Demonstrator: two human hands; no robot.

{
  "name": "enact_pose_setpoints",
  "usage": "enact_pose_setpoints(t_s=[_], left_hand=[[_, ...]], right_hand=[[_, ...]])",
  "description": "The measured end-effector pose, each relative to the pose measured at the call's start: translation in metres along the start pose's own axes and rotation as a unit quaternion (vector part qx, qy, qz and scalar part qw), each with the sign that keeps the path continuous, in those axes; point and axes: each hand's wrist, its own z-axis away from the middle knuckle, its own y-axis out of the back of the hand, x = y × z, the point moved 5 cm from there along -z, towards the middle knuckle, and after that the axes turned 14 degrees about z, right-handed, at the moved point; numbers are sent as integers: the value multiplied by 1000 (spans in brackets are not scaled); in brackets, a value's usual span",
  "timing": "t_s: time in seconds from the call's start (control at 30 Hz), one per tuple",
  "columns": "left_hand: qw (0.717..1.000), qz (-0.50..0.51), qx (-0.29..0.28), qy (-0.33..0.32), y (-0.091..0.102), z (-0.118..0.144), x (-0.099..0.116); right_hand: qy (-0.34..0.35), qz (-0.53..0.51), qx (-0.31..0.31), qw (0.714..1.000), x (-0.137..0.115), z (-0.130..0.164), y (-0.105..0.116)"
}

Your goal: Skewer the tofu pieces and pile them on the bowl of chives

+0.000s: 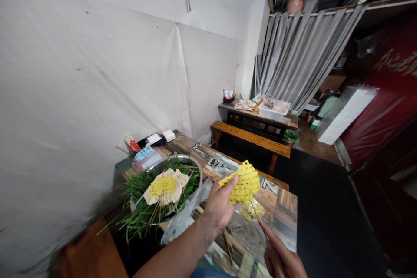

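My left hand [221, 202] grips a yellow lattice-cut slab of food [245, 182], thumb on top, held above the table. Between the fingers of my right hand [280, 249] is a thin wooden skewer [256, 208], its tip at the lower edge of the slab. Below lies a clear plastic bag [252, 209] with more yellow pieces. To the left, a round metal basin [197, 167] holds green chives [130, 213], pale flat slices [180, 178] and skewered yellow pieces [163, 186]. Loose bamboo skewers [228, 243] lie on the table near my left forearm.
A crumpled plastic bag [185, 215] lies beside the basin on the wood-patterned table [286, 213]. Tissue packs [145, 153] and red-wrapped chopsticks [132, 143] stand by the wall. Beyond are a wooden bench [254, 139] and another table with a clear plastic tub [273, 110].
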Motion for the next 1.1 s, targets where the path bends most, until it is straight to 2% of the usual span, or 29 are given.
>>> enact_pose_setpoints(t_s=[0.1,0.43,0.63,0.83,0.9,0.97,1.1], left_hand=[[1000,9,-15,12,0,-1,6],[997,-67,47,-11,7,-1,12],[996,-87,25,0,4,0,13],[995,-96,18,29,8,4,-1],[994,-100,15,30,10,4,-5],[996,-83,6,38,12,1,-6],[997,-11,5,74,25,-13,4]], right_hand=[[10,12,1,1000,2,0,2],[47,27,-37,998,-2,1,4],[35,27,-30,999,-2,3,3],[50,26,-28,998,-4,1,6],[59,20,-46,997,-5,-3,7],[62,17,-54,996,-8,-11,7],[50,30,-19,998,-14,-28,6]])
